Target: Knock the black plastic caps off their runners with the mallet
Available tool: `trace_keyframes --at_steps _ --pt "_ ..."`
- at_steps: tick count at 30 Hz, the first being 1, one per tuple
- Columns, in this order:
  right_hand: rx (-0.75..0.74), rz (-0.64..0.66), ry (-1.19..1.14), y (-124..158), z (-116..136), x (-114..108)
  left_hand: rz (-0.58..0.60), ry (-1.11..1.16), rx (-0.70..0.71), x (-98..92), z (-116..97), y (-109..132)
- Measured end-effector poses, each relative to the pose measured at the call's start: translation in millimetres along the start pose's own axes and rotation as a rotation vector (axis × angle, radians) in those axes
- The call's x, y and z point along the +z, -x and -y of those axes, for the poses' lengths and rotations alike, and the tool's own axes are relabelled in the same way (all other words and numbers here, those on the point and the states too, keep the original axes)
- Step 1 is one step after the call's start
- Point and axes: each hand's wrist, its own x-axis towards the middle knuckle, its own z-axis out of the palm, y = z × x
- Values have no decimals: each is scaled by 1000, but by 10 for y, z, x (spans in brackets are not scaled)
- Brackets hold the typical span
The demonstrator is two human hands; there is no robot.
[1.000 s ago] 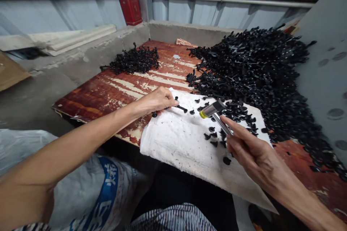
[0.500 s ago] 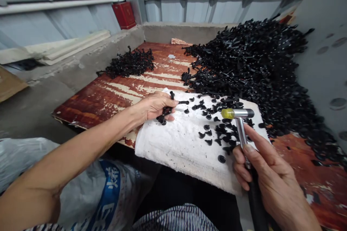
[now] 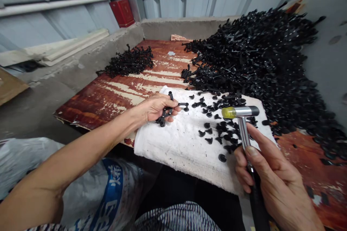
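Note:
Several black plastic link pieces (image 3: 164,114) with round ends are gripped in my left hand (image 3: 159,106), over the left part of a white cloth (image 3: 173,151). One of them sticks out to the right between thumb and finger. My right hand (image 3: 273,177) is wrapped round the black handle of a mallet (image 3: 242,119), with its index finger stretched along the metal shaft. The mallet has a silver head with a yellow face on the left and a dark face on the right. Small black round-headed parts (image 3: 222,128) lie scattered on the cloth beneath and beside the mallet head.
A large heap of black parts (image 3: 252,54) covers the right of the worn red-brown board (image 3: 89,104). A smaller black pile (image 3: 130,61) sits at its far left. A red box (image 3: 121,12) stands on the ledge; plastic sacks (image 3: 92,191) lie below at left.
The view has shifted slightly. My left hand keeps the black pieces, its lower fingers a little more spread; my right hand keeps the mallet, raised at about the same spot.

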Motion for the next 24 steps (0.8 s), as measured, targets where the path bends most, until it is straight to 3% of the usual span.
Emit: trace_keyframes --at_steps 24 --pt "-8 -38 44 7 1 35 46 41 -85 -8 18 -71"
